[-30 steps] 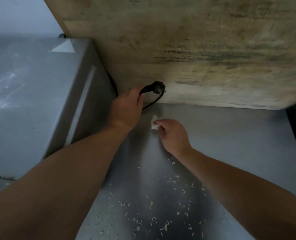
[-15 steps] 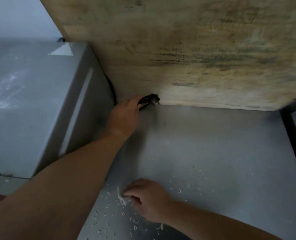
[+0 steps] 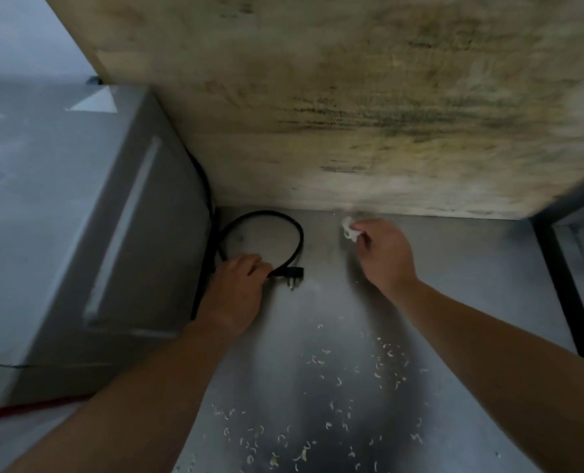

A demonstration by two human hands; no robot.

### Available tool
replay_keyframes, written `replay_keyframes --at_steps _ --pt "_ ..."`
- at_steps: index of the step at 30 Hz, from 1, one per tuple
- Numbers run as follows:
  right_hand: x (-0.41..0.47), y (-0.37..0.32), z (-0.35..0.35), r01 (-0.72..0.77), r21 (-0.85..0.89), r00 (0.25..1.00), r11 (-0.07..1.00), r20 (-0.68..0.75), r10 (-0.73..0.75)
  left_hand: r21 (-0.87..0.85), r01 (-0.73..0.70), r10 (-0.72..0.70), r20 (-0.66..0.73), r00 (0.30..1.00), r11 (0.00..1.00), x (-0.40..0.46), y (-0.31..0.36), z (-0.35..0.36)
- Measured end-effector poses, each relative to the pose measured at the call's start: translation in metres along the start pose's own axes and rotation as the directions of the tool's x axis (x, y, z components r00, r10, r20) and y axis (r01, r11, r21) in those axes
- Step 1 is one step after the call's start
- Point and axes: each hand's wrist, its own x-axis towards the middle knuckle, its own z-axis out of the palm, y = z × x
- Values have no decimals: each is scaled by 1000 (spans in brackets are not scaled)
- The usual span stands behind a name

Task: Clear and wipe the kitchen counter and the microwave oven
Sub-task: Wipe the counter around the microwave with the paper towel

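Both hands are down on the steel counter (image 3: 471,302), and the microwave (image 3: 62,216) is our landmark, sitting grey and boxy at the left end of it. Right beside the microwave's side wall, the left hand (image 3: 236,295) has its fingers curled round the black cord (image 3: 276,220), gripping it just behind the plug (image 3: 292,276). The plug pokes out past the fingertips, on the side away from the microwave, prongs down toward the counter. From the grip the cord arcs up and round in a loop lying on the counter, then runs back against the microwave's side and on behind it.

Farther from the microwave, past the loop, the right hand (image 3: 386,257) is up near the stained wooden board (image 3: 352,114) that stands at the back of the counter. Its fingertips pinch a small white wad (image 3: 348,228), tissue or cloth, I cannot tell which. The wad sticks out beyond the fingertips on the microwave side, close under the board's lower edge; whether it touches the counter I cannot tell.

Nearer the camera than both hands, and out from the microwave's front corner, pale crumbs (image 3: 334,397) lie scattered across the steel. A red strip (image 3: 28,409) shows under the microwave's near edge.
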Motion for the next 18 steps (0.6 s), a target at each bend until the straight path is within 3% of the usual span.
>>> replay_keyframes --at_steps 6,10,13,15,18 --pt "14 -12 30 -3 -100 984 995 176 21 14 158 -155 -137 978 987 -27 25 8" --pt "-26 -31 34 134 -44 935 990 335 -112 0 183 -181 -138 974 983 -48 43 3" --pt "-65 -33 21 226 8 907 974 364 -213 -36 193 -195 -88 977 981 -56 49 5" --pt "-72 -30 9 205 35 910 978 362 -204 -62 220 -224 -79 971 974 -57 51 9" --pt "-48 -26 5 180 27 952 983 246 -182 -101 270 -276 -49 960 958 -60 53 16"
